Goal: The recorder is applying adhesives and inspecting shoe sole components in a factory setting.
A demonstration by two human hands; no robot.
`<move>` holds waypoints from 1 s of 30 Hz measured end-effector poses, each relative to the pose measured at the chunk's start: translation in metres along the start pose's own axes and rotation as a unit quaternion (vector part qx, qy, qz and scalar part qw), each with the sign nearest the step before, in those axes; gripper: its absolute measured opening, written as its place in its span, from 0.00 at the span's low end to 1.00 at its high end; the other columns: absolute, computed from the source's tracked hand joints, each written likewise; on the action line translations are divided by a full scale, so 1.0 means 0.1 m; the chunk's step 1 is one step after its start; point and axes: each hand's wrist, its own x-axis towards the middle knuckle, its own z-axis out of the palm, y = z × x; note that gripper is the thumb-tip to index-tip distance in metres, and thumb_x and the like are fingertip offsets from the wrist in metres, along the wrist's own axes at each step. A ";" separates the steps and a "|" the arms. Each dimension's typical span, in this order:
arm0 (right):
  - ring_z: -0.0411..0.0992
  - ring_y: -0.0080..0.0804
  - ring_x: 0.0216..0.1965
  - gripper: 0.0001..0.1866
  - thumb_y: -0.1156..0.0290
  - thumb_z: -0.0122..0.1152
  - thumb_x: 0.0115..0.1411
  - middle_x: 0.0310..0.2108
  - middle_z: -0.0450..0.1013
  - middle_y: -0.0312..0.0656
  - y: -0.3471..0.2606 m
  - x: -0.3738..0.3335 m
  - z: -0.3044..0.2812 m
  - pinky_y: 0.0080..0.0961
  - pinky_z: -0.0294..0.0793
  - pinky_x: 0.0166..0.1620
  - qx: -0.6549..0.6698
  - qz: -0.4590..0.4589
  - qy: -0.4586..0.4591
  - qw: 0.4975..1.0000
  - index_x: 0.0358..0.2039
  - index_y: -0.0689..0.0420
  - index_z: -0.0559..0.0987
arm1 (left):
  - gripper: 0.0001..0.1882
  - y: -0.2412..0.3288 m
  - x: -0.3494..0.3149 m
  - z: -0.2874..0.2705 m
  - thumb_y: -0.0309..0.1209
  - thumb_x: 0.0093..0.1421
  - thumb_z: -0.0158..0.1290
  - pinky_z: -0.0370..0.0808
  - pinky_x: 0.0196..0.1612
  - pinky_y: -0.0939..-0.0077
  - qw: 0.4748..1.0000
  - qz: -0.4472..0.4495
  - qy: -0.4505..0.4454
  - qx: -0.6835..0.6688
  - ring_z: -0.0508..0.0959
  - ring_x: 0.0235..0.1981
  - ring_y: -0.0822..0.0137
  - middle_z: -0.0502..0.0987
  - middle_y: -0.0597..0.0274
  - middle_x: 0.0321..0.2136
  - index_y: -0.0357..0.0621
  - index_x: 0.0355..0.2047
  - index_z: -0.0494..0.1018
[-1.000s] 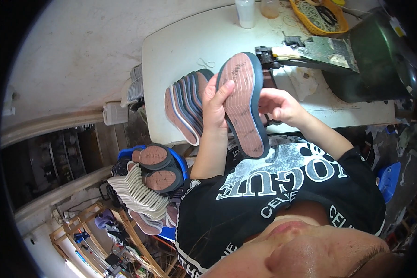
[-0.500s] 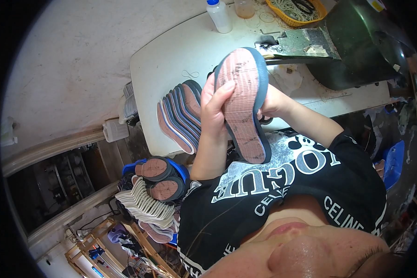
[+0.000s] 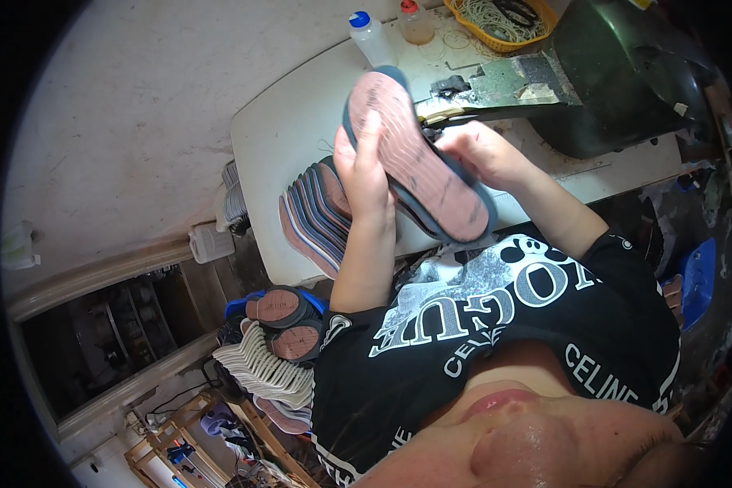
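Note:
My left hand (image 3: 364, 183) grips a shoe sole (image 3: 424, 175) with a pink, wavy-ribbed face and a dark blue-grey border. The thumb lies across its pink face; the other fingers are hidden behind it. The sole is held above the table's near edge, tilted with its upper end to the left. Beside its right edge, my right hand (image 3: 488, 159) is closed, fingertips pinched around a small dark thing I cannot make out. On the white table (image 3: 276, 122), left of my left forearm, a row of similar soles (image 3: 307, 215) leans together.
A green machine (image 3: 516, 85) reaches over the table from the right. Behind it are a blue-capped bottle (image 3: 369, 41), a red-capped bottle (image 3: 416, 26) and a yellow basket (image 3: 465, 24) of cord. More soles (image 3: 264, 366) crowd a blue bin (image 3: 236, 307) at lower left. A white jug (image 3: 211, 242) stands nearby.
The sole has turned, its upper end swinging left and its lower end right. My right hand has come out from behind it and now shows at its right edge.

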 end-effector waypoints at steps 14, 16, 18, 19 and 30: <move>0.72 0.15 0.30 0.13 0.64 0.60 0.61 0.30 0.75 0.34 -0.14 -0.11 0.13 0.13 0.74 0.34 0.206 0.071 0.004 0.976 0.36 0.62 0.77 | 0.14 0.12 0.06 0.18 0.25 0.59 0.53 0.75 0.44 0.77 0.982 -0.125 -0.134 -0.050 0.78 0.38 0.69 0.77 0.55 0.41 0.31 0.45 0.70; 0.72 0.16 0.28 0.13 0.64 0.61 0.61 0.28 0.75 0.35 -0.15 -0.08 0.05 0.15 0.74 0.31 0.194 0.095 -0.035 0.976 0.34 0.62 0.78 | 0.15 0.11 0.01 0.15 0.25 0.58 0.54 0.75 0.44 0.77 0.987 -0.100 -0.123 -0.018 0.78 0.38 0.69 0.77 0.55 0.41 0.31 0.45 0.70; 0.72 0.18 0.23 0.13 0.63 0.62 0.60 0.23 0.74 0.35 -0.19 -0.04 0.04 0.17 0.74 0.26 0.154 0.096 -0.092 0.979 0.28 0.62 0.79 | 0.17 0.14 -0.03 0.12 0.23 0.56 0.56 0.74 0.45 0.77 0.994 -0.055 -0.091 0.031 0.77 0.39 0.70 0.77 0.56 0.41 0.32 0.45 0.69; 0.70 0.18 0.21 0.14 0.62 0.63 0.59 0.20 0.72 0.34 -0.26 -0.06 0.06 0.17 0.75 0.25 0.116 0.113 -0.088 0.983 0.24 0.61 0.79 | 0.17 0.16 -0.04 0.12 0.23 0.56 0.56 0.74 0.45 0.77 0.994 -0.050 -0.093 0.034 0.77 0.39 0.70 0.77 0.56 0.41 0.32 0.45 0.69; 0.66 0.14 0.22 0.19 0.57 0.54 0.64 0.22 0.73 0.32 -0.36 0.01 0.05 0.14 0.64 0.26 0.057 0.065 0.107 0.990 0.29 0.61 0.81 | 0.16 -0.25 0.26 -0.02 0.31 0.59 0.57 0.67 0.51 0.76 0.995 -0.030 0.022 0.092 0.70 0.47 0.70 0.63 0.62 0.44 0.34 0.43 0.70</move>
